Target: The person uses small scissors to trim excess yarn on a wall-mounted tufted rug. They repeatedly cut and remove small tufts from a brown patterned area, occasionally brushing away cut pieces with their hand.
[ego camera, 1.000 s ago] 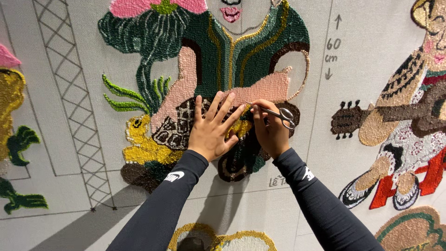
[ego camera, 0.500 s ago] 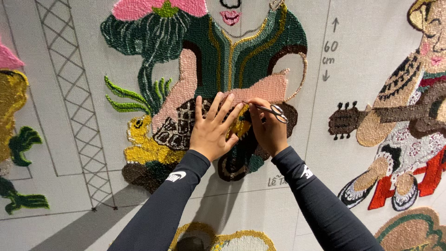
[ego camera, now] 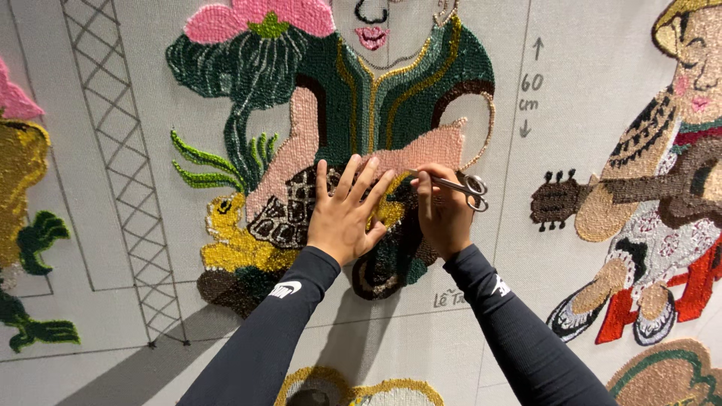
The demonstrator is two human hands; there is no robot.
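Backing: pale cloth hanging upright, tufted with yarn figures. Left hand is pressing flat, fingers spread, on the central figure. Right hand is pinching small scissors at the pink pile; risk: blades snagging loops or nicking left fingertips.

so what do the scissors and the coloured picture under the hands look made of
Scissors in the right hand: bare metal, silvery with a shine. Coloured picture under the left hand: likely tufted yarn, nubby matte loops, on a pale woven backing cloth with visible grid weave.
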